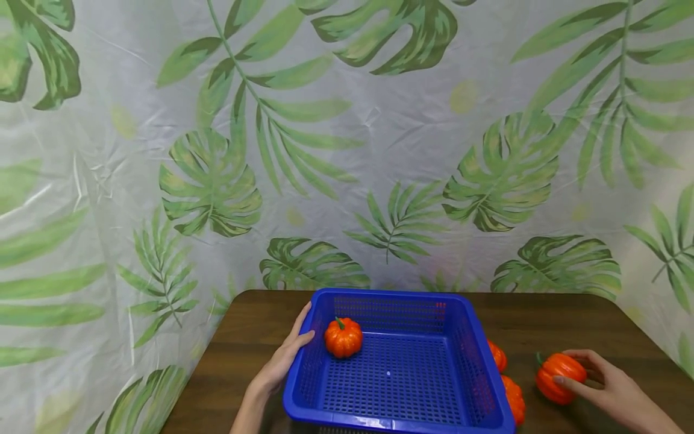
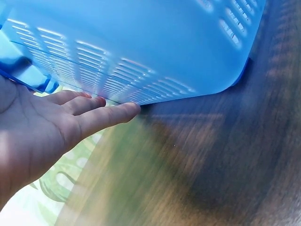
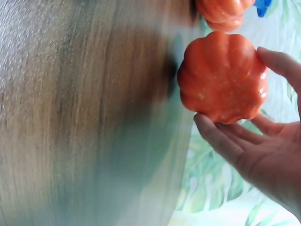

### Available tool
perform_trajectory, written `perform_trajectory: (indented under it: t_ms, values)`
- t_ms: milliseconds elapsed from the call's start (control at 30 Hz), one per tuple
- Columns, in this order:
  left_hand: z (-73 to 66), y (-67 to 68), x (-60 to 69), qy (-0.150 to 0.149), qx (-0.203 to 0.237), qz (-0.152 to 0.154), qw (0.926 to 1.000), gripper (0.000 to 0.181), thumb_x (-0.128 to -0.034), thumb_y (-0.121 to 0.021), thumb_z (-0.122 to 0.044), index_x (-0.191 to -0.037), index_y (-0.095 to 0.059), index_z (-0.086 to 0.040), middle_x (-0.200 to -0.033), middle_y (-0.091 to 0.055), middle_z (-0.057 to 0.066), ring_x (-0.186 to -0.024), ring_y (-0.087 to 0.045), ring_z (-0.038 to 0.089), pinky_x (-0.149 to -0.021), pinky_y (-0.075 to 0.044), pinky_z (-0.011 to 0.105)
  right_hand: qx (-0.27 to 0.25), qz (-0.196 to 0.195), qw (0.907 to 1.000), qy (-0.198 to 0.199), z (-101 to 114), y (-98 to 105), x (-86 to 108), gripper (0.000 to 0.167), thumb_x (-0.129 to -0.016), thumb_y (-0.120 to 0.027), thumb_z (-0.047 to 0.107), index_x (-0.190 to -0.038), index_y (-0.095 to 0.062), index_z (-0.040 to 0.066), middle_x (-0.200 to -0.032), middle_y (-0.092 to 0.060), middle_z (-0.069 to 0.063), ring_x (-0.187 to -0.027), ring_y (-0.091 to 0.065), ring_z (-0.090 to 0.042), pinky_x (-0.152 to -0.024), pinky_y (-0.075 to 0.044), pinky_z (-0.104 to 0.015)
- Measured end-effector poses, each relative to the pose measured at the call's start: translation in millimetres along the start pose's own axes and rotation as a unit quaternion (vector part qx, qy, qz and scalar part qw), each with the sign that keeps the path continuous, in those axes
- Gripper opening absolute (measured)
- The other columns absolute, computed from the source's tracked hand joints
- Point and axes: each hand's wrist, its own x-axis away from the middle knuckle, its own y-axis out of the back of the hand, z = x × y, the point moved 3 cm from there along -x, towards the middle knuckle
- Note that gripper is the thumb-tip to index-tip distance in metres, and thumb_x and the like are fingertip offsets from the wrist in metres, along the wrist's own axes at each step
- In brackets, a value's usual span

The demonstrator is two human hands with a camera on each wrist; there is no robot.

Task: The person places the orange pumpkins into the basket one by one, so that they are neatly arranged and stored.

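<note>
"Orange pumpkin (image 1: 560, 378), where's it sitting?"

"Off R side of blue bskt (image 1: 412, 367), over tbl (image 1: 542, 316). Can't tell if it's touching the wood."

"R hand (image 1: 607, 387)?"

"Pinching said pumpkin, thumb on one side, fingers on the other."

"L hand (image 1: 283, 360)?"

"Spread, not gripping; fingers lying straight along bskt's L outer wall, thumb resting nr rim."

"Other pumpkins?"

"Inner pumpkin (image 1: 344, 339) sitting inside bskt, far L corner, green stem pointing up. Rear pumpkin (image 1: 497, 356) & front pumpkin (image 1: 514, 400), both orange, partly hidden, resting just beside bskt's R wall."

"Background?"

"Leaf-print sheet (image 1: 406, 144) hanging behind dk brown tbl, wht w/ green fronds."
</note>
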Motion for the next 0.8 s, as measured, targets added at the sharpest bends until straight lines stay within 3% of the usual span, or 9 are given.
perform_trajectory:
  t_ms: [100, 200, 300, 433, 533, 633, 700, 767, 800]
  values:
    - [0.4, -1.0, -0.6, 0.000, 0.002, 0.000, 1.0000, 0.067, -0.1137, -0.034, -0.033, -0.166, 0.008, -0.039, -0.175, 0.003, 0.016, -0.138, -0.048, 0.044, -0.103, -0.051, 0.047, -0.011, -0.004, 0.9999, 0.009, -1, -1, 2.9, 0.066, -0.099, -0.071, 0.033, -0.139, -0.044, -0.012, -0.134, -0.053, -0.043, -0.117, -0.056, -0.059, -0.077, -0.058, -0.036]
    - [0.2, -1.9, -0.8, 0.000, 0.002, 0.000, 1.0000, 0.067, -0.1137, -0.034, -0.032, -0.166, 0.008, -0.040, -0.175, 0.003, 0.016, -0.139, -0.046, 0.044, -0.104, -0.051, 0.048, -0.018, 0.004, 0.9998, 0.007, -4, 0, 6.6, 0.065, -0.100, -0.070, 0.029, -0.140, -0.041, -0.013, -0.136, -0.051, -0.041, -0.116, -0.056, -0.056, -0.075, -0.058, -0.032]
    - [0.3, -1.7, -0.3, 0.003, 0.002, -0.002, 1.0000, 0.067, -0.1138, -0.033, -0.032, -0.165, 0.008, -0.040, -0.175, 0.004, 0.017, -0.142, -0.044, 0.045, -0.105, -0.050, 0.048, -0.023, 0.035, 0.9991, 0.000, -8, 2, 8.8, 0.071, -0.102, -0.067, 0.032, -0.144, -0.036, -0.015, -0.140, -0.044, -0.047, -0.120, -0.053, -0.059, -0.078, -0.060, -0.040]
    - [0.4, -1.5, 0.4, 0.006, 0.002, -0.006, 1.0000, 0.067, -0.1136, -0.034, -0.032, -0.165, 0.007, -0.041, -0.175, 0.003, 0.017, -0.143, -0.042, 0.046, -0.104, -0.050, 0.048, 0.016, 0.074, 0.9971, -0.010, -14, 6, 8.7, 0.077, -0.103, -0.063, 0.040, -0.147, -0.036, -0.017, -0.140, -0.043, -0.050, -0.117, -0.056, -0.060, -0.082, -0.057, -0.054]
    - [-0.1, -1.7, 0.4, 0.005, 0.001, -0.006, 1.0000, 0.066, -0.1136, -0.034, -0.031, -0.165, 0.007, -0.041, -0.174, 0.002, 0.017, -0.141, -0.044, 0.046, -0.103, -0.051, 0.048, 0.033, 0.065, 0.9973, -0.006, -17, 7, 7.1, 0.076, -0.102, -0.064, 0.042, -0.147, -0.040, -0.014, -0.138, -0.048, -0.049, -0.113, -0.061, -0.055, -0.079, -0.056, -0.054]
    - [-0.4, -1.8, -0.2, 0.005, 0.000, -0.005, 1.0000, 0.066, -0.1137, -0.033, -0.032, -0.165, 0.007, -0.040, -0.174, 0.001, 0.017, -0.139, -0.046, 0.046, -0.102, -0.051, 0.048, 0.012, 0.041, 0.9991, 0.008, -19, 4, 6.8, 0.076, -0.100, -0.069, 0.038, -0.149, -0.039, -0.011, -0.141, -0.046, -0.046, -0.110, -0.066, -0.016, -0.076, -0.057, -0.037]
    - [-0.6, -1.6, -0.2, 0.004, -0.001, -0.003, 1.0000, 0.066, -0.1138, -0.033, -0.032, -0.165, 0.007, -0.040, -0.174, 0.002, 0.017, -0.139, -0.046, 0.045, -0.102, -0.051, 0.048, -0.007, 0.032, 0.9992, 0.020, -20, 2, 6.8, 0.076, -0.099, -0.070, 0.035, -0.150, -0.037, -0.009, -0.144, -0.043, -0.046, -0.105, -0.053, 0.011, -0.073, -0.054, -0.026]
    - [-0.5, -1.3, 0.2, 0.004, -0.001, -0.003, 1.0000, 0.066, -0.1138, -0.033, -0.032, -0.165, 0.008, -0.040, -0.175, 0.003, 0.017, -0.140, -0.046, 0.045, -0.103, -0.051, 0.049, -0.017, 0.040, 0.9985, 0.033, -21, 2, 7.0, 0.075, -0.100, -0.070, 0.031, -0.151, -0.034, -0.011, -0.146, -0.040, -0.046, -0.100, -0.041, 0.023, -0.072, -0.052, -0.021]
    - [-0.4, -1.3, 0.4, 0.004, 0.000, -0.003, 1.0000, 0.066, -0.1138, -0.033, -0.032, -0.165, 0.008, -0.040, -0.175, 0.003, 0.017, -0.140, -0.045, 0.046, -0.103, -0.051, 0.049, -0.022, 0.048, 0.9980, 0.035, -21, 2, 6.8, 0.075, -0.101, -0.068, 0.031, -0.151, -0.032, -0.012, -0.146, -0.038, -0.048, -0.103, -0.045, 0.021, -0.073, -0.053, -0.022]
